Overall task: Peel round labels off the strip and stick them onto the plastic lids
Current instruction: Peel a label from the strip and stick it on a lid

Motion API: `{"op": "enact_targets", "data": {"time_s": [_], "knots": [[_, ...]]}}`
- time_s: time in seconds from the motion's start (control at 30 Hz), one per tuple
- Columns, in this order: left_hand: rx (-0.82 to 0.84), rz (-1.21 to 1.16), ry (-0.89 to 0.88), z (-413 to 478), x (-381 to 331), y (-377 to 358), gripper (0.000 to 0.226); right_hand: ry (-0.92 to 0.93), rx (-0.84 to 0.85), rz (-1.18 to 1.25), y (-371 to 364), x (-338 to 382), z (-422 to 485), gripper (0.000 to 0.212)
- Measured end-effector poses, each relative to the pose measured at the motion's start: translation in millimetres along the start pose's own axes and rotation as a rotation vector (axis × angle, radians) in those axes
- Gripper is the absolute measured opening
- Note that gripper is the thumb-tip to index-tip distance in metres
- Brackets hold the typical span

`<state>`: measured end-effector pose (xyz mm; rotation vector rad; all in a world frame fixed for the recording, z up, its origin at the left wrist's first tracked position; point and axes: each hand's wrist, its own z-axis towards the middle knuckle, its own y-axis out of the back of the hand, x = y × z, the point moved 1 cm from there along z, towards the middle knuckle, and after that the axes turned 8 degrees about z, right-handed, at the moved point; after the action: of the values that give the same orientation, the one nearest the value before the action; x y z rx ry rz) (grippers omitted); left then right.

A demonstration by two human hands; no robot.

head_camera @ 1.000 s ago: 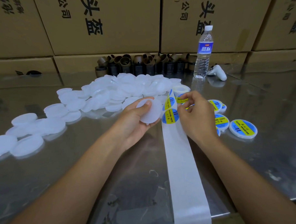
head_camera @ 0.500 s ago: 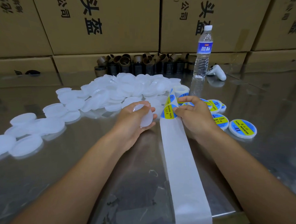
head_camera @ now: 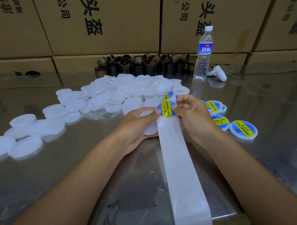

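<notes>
Dim light from above glared off my steel table (head_camera: 70,174), washed out the plastic lids (head_camera: 126,89), and the cartons (head_camera: 118,39) bowed at the edges.

Blue-yellow label (head_camera: 166,109) on white strip (head_camera: 179,161)

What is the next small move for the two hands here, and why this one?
Probably the right hand, which pinches the strip beside the round label, should lift that label's edge and peel it off: it lies flat on the strip, and the left hand holds a bare lid right beside it.
</notes>
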<state>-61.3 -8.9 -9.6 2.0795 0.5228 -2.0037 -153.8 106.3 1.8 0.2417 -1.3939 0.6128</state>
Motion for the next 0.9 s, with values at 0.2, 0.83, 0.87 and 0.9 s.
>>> {"op": "enact_targets", "data": {"time_s": [0.2,0.83,0.87,0.9], "knots": [[-0.122,0.076,-0.065,0.3,2.8,-0.4,0.019,0.406,0.029,-0.626,-1.0,-6.3,-8.3,0.018],[-0.159,0.211,-0.105,-1.6,-0.1,-1.0,0.027,0.616,-0.025,-0.874,3.0,-4.7,-8.4,0.029],[-0.147,0.215,-0.111,-1.4,-0.2,-0.9,0.027,0.613,-0.019,-0.874,3.1,-4.7,-8.4,0.030],[-0.139,0.219,-0.114,-1.5,-0.4,-0.8,0.027,0.608,-0.012,-0.875,3.2,-4.8,-8.5,0.030]]}}
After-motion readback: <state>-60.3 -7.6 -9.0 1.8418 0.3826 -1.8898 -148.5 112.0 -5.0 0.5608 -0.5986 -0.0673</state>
